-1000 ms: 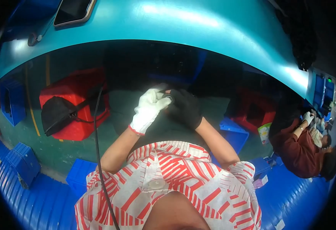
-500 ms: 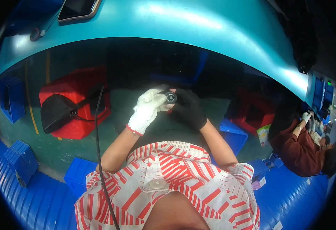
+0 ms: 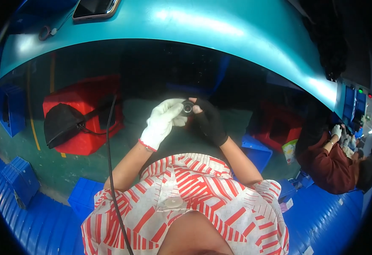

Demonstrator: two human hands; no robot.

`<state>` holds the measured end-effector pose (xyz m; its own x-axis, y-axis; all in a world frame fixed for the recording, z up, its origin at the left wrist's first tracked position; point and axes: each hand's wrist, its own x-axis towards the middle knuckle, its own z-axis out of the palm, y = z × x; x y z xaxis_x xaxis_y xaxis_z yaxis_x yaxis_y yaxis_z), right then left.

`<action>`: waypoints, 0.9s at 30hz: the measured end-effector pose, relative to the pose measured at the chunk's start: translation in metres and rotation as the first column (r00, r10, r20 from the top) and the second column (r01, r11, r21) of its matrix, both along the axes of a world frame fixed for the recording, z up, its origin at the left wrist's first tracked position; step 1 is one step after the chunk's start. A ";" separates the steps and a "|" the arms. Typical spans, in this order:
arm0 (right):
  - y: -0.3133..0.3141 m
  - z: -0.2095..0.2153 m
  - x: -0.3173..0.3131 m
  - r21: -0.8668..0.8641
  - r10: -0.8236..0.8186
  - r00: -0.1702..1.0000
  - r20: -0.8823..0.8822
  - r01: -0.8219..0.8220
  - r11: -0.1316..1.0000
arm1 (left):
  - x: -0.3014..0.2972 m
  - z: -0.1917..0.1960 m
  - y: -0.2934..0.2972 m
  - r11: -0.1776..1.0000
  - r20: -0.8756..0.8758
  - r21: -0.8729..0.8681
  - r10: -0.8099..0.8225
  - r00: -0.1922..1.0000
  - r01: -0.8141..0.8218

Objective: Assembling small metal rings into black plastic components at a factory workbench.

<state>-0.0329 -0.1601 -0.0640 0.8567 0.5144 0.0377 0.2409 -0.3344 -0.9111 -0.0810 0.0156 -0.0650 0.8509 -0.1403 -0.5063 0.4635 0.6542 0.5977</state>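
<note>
A small round black part [image 3: 187, 109] with a pale ring on its face is held up in front of me, between both hands. My left hand [image 3: 162, 120], in a white knit glove with a red cuff, pinches it from the left side. From the right, my right hand [image 3: 209, 123] grips it with bare fingertips that stick out of a black glove. The fingers cover much of its rim, and its exact kind cannot be made out.
A turquoise table edge [image 3: 186, 32] curves ahead, with a phone [image 3: 95, 8] on it. Red stools [image 3: 82, 140] stand left and right, a black bag [image 3: 63, 125] on the left one. A black cable [image 3: 110, 161] hangs at my left. A co-worker [image 3: 332, 168] sits far right.
The round part has been turned, so its face with a white mark has given way to one with a pale ring. The right fingertips now show more on its side.
</note>
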 end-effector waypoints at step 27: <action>-0.003 -0.032 0.022 0.045 -0.210 0.778 -0.593 0.292 0.955 | -0.005 -0.031 0.001 0.989 -0.158 -0.114 0.079 0.984 -0.098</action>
